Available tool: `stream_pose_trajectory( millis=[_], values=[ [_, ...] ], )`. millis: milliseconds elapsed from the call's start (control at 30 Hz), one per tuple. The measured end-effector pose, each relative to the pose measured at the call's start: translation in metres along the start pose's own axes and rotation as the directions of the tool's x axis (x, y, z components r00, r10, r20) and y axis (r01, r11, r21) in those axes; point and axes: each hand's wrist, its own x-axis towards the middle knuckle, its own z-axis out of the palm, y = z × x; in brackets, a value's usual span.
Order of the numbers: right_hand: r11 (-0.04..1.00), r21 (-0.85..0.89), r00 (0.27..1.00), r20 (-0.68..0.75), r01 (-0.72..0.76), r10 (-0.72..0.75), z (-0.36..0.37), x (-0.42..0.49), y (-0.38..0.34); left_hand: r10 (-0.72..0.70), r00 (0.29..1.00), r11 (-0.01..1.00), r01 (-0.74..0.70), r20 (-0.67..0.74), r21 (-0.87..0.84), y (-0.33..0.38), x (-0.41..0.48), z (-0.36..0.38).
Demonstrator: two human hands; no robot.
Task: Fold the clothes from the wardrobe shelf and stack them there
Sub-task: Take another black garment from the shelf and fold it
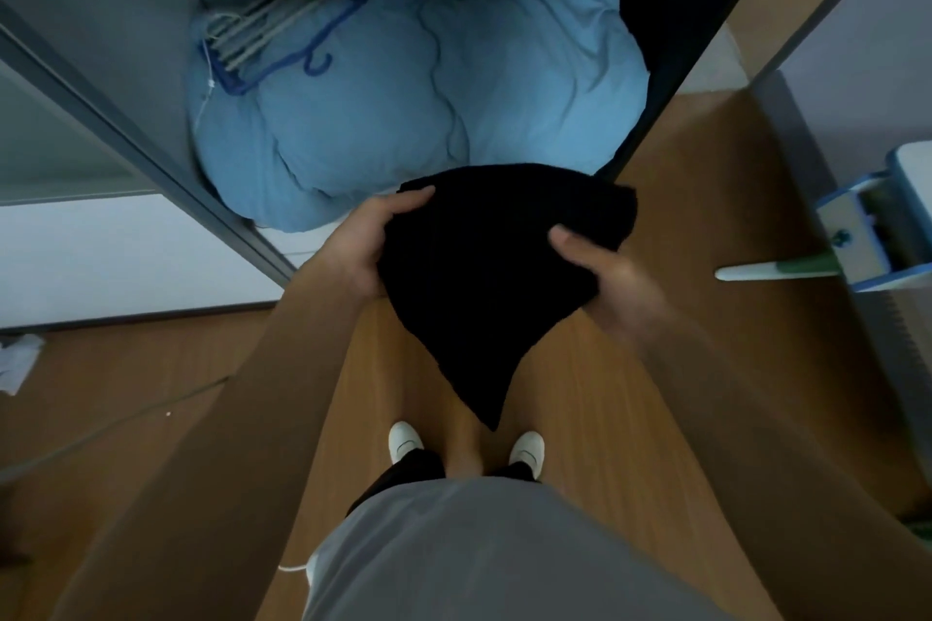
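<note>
At the nearest edge of the view a grey shirt [504, 560] was seen, with both bare forearms reaching forward from it. A black garment [484, 277] was held in the air between the two hands, in front of the open wardrobe [126, 15] and above the wooden floor [580, 393].

The left hand [368, 247] was clamped on the garment's left edge: its thumb [416, 196] was laid across the top of the cloth near the upper corner, while the remaining fingers were hidden beneath the fabric. The right hand [610, 282] was closed on the right edge in the same manner, the thumb pressed on the upper face and the fingers tucked out of sight under it.

Between the hands the cloth was spread wide. Below them it was gathered to a point, which hung above a pair of white shoes [406, 439] planted on the floor.

Beyond the garment's upper edge, a puffy blue duvet [444, 81] was stuffed into the wardrobe compartment. On its far left side a bundle of hangers [282, 35] was rested, blue ones outermost. To the far left, something white and crumpled [17, 363] was left on the floor.
</note>
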Motion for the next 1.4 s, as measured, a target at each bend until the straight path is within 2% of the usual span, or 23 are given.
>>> stream_pose_trajectory(
  millis=[167,267,300,333,367,433,500,633,700,767,867,1000,1100,1233,1333,1400],
  values=[
    [0.985,0.174,0.999,-0.054,0.011,-0.002,0.018,0.015,0.001,0.115,0.993,0.980,-0.112,0.010,-0.162,-0.009,0.000,-0.007],
    [0.984,0.165,0.993,-0.078,-0.072,0.086,0.030,0.021,-0.007,0.112,0.984,0.991,-0.100,0.136,-0.088,-0.025,-0.001,-0.015],
    [0.982,0.154,0.986,-0.105,-0.111,0.128,0.033,0.024,-0.008,0.110,0.985,0.994,-0.108,0.132,-0.021,-0.029,0.001,-0.015],
    [0.979,0.144,0.977,-0.132,-0.147,0.166,0.035,0.026,-0.010,0.120,0.989,0.989,-0.127,0.083,0.079,-0.030,0.003,-0.013],
    [0.974,0.134,0.968,-0.149,-0.181,0.200,0.035,0.027,-0.013,0.153,0.988,0.975,-0.145,-0.032,0.169,-0.030,0.004,-0.012],
    [0.968,0.101,0.958,-0.149,-0.230,0.243,0.032,0.030,-0.023,0.230,0.941,0.954,-0.166,-0.250,0.251,-0.027,0.006,-0.015],
    [0.969,0.088,0.962,-0.127,-0.232,0.242,0.028,0.031,-0.031,0.242,0.931,0.958,-0.185,-0.273,0.217,-0.024,0.005,-0.018],
    [0.979,0.134,0.985,-0.046,-0.157,0.164,0.033,0.028,-0.027,0.229,0.962,0.971,-0.214,-0.151,0.107,-0.015,-0.003,-0.016],
    [0.993,0.068,0.996,0.020,-0.093,0.092,0.038,0.026,-0.016,0.193,0.979,0.981,-0.190,-0.062,0.046,-0.013,-0.009,-0.016],
    [1.000,0.016,0.999,0.044,-0.019,0.019,0.039,0.026,-0.009,0.133,0.991,0.991,-0.133,-0.030,-0.025,-0.014,-0.016,-0.020],
    [1.000,-0.005,0.996,0.085,-0.019,0.019,0.043,0.026,-0.010,0.086,0.996,0.990,-0.088,-0.022,-0.113,-0.019,-0.023,-0.027],
    [0.989,-0.065,0.986,0.085,-0.136,0.141,0.047,0.031,-0.014,0.056,0.997,0.997,-0.059,-0.061,-0.041,-0.022,-0.031,-0.032],
    [0.984,-0.094,0.988,0.026,-0.152,0.155,0.047,0.036,-0.017,0.128,0.985,0.990,-0.135,-0.119,-0.051,-0.012,-0.030,-0.031],
    [0.985,-0.149,0.996,-0.006,-0.088,0.088,0.046,0.039,-0.009,0.187,0.972,0.982,-0.188,-0.142,0.006,-0.003,-0.028,-0.029],
    [0.940,-0.340,1.000,-0.002,0.007,-0.009,0.046,0.040,-0.004,0.207,0.971,0.976,-0.196,-0.123,0.095,-0.004,-0.027,-0.037],
    [0.894,-0.447,0.997,-0.040,0.041,-0.065,0.050,0.043,-0.006,0.272,0.946,0.952,-0.238,-0.178,0.192,-0.001,-0.026,-0.039]
  ],
)
